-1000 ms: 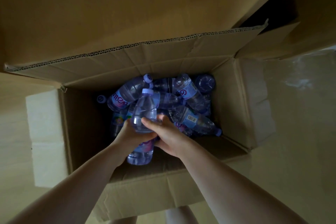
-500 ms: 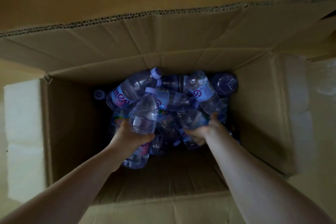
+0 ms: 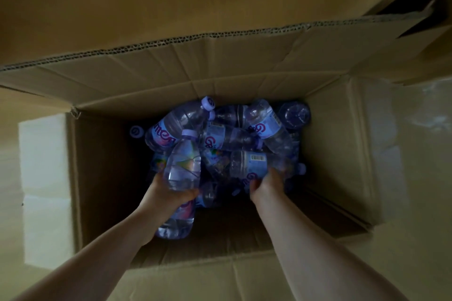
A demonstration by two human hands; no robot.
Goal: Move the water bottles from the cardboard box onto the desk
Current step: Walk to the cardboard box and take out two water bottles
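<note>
Two bare forearms are being reached up from the bottom of the frame into an open cardboard box (image 3: 330,154), whose near flap is lying across the lower middle. In the centre left, a bottle (image 3: 182,168) is being gripped round its middle by the left hand (image 3: 166,197), the fingers being curled about it, its pale cap pointing toward the top of the frame and its base hanging below the hand. In the centre right, a second bottle (image 3: 252,166) is being held crosswise by the right hand (image 3: 265,184), fingers wrapped over its labelled body with the barcode showing. Beyond both hands, a heap of bottles (image 3: 232,129) is being kept in the far half of the box, jumbled at many angles. Farthest off, the far flap (image 3: 195,63) is being leaned against a brown surface across the top of the frame.
</note>
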